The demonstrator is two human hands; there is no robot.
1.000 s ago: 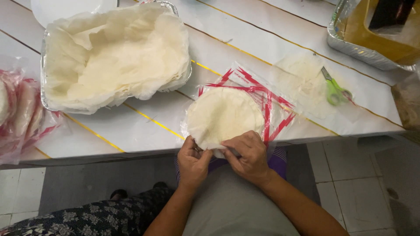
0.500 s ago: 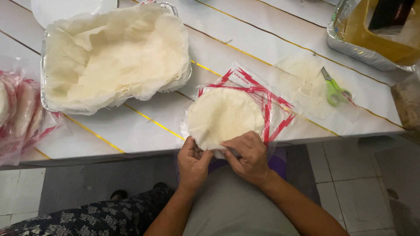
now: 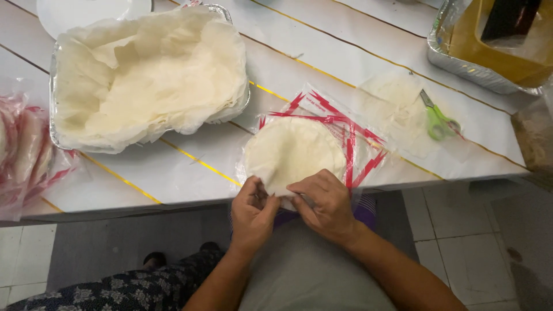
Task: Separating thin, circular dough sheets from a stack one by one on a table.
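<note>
Left hand (image 3: 253,210): fingers pinched together on the near edge of the round wrapper stack (image 3: 294,151), at the edge of the surface (image 3: 173,167).
Right hand (image 3: 325,201): also closed on that same edge, just beside the left hand — thumb and fingers seem to separate one thin sheet.
Change: since a second ago almost nothing moved; both hands stay at the same spot, so the sheet is not yet free.
Stack: lies on its red-striped clear bag (image 3: 345,132).
Left of stack: foil tray (image 3: 55,103) lined with sheets.
Right of stack: green scissors (image 3: 438,118).
</note>
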